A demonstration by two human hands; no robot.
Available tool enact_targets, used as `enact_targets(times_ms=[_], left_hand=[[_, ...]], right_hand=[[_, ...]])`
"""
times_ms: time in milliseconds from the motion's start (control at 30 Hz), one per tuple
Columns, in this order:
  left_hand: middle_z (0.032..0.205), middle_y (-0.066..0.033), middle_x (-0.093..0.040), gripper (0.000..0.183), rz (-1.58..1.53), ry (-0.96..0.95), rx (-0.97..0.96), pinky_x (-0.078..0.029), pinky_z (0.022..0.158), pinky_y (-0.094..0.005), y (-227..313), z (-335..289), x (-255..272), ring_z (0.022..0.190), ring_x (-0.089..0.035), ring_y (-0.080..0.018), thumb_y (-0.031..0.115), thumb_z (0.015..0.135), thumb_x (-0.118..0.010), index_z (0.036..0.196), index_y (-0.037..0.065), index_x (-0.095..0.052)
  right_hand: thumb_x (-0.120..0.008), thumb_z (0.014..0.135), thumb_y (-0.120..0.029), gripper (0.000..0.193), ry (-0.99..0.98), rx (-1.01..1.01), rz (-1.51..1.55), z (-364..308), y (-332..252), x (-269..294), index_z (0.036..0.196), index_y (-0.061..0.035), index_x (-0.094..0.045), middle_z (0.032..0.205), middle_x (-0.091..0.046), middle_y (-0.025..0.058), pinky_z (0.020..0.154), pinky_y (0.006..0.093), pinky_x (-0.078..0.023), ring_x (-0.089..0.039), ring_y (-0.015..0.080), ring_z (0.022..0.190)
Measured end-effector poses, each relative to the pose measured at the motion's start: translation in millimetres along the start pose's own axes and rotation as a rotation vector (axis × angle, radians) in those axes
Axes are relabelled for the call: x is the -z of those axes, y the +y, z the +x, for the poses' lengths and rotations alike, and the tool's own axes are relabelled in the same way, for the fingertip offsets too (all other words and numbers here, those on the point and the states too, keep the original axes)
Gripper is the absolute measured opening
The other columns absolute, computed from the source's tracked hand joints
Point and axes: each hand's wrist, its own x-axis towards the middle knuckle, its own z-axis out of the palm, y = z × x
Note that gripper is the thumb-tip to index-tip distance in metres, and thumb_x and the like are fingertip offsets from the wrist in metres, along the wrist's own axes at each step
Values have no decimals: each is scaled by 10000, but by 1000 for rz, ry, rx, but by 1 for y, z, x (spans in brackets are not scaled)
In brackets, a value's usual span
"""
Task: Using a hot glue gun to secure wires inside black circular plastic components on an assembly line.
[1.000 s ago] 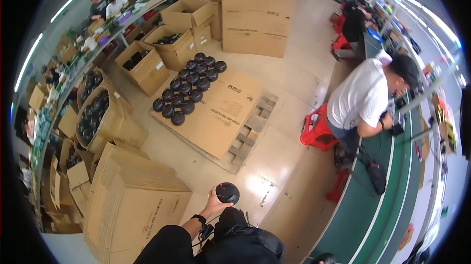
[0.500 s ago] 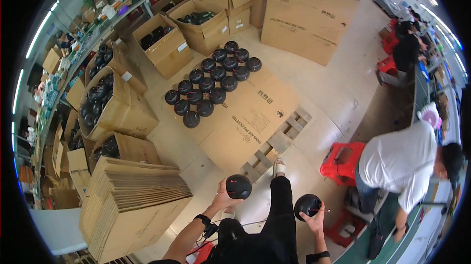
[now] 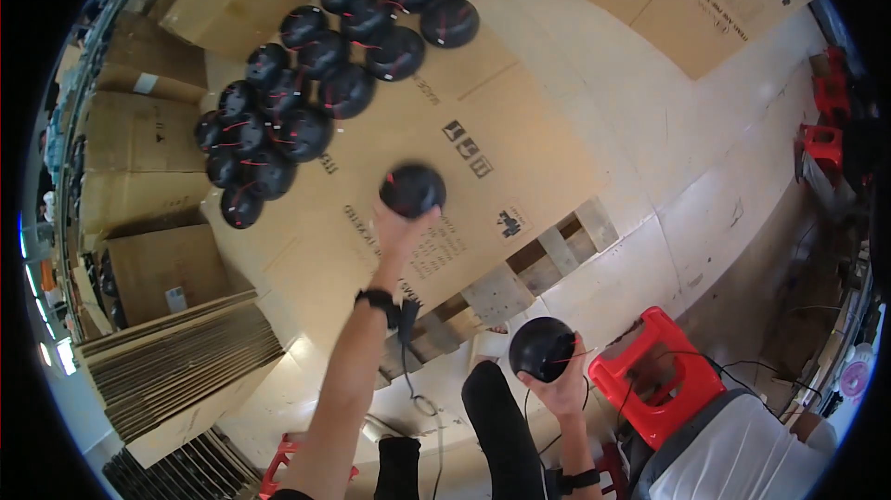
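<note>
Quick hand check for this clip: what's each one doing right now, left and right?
Left hand: closed on a black ball-shaped piece.
Right hand: closed on another black ball-shaped piece.

Left arm (image 3: 343, 384) reaches forward, right forearm (image 3: 576, 444) is held closer in, fingers (image 3: 576, 365) curled on both.

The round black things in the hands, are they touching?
No, a clear gap separates the round thing in the left hand from the other round thing in the right hand.
</note>
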Motion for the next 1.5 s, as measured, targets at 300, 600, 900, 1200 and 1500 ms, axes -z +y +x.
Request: enact_targets(times_ms=[300, 600, 900, 1200, 1500], left_hand=[[1489, -228, -374, 1256, -111, -21, 73, -385, 1130, -415, 7, 130, -63, 1370, -423, -341, 281, 567, -966, 1529, 21, -202], [1614, -299, -31, 1431, 556, -91, 756, -139, 1234, -505, -143, -7, 84, 1507, -31, -449, 486, 574, -947, 1568, 0, -39], [1603, -322, 153, 1523, 518, -137, 719, -79, 1217, -607, -158, -11, 77, 1481, 127, -528, 504, 581, -945, 1563, 17, 112], [1609, -304, 161, 1510, 477, -148, 800, -312, 1038, -778, -134, -9, 74, 1483, 81, -537, 500, 577, -947, 1571, 52, 97], [1613, -287, 178, 1511, 404, -125, 805, -311, 992, -817, -133, -11, 68, 1490, 102, -519, 450, 589, -956, 1569, 56, 125]], right_hand=[[-960, 545, -332, 1291, -44, 143, -76, 90, 20, -25, 1506, 23, -175, 1474, -305, 282, 1134, 485, -360, -351, 449, 1368], [-912, 603, -332, 1223, 9, 208, -247, 293, -148, -51, 1549, -87, -176, 1523, -262, 280, 1093, 534, -404, -333, 497, 1384], [-911, 621, -368, 1285, 148, 335, -356, 415, -285, -109, 1595, -209, -87, 1602, -124, 296, 1110, 525, -420, -272, 521, 1428], [-805, 794, -355, 1074, -26, 126, 51, 428, -228, -116, 1584, -92, -126, 1538, -293, 320, 1112, 470, -390, -413, 440, 1381], [-540, 968, -538, 799, 288, 350, 115, 490, -272, -104, 1537, -28, -304, 1415, -471, 316, 1117, 451, -367, -473, 452, 1325]])
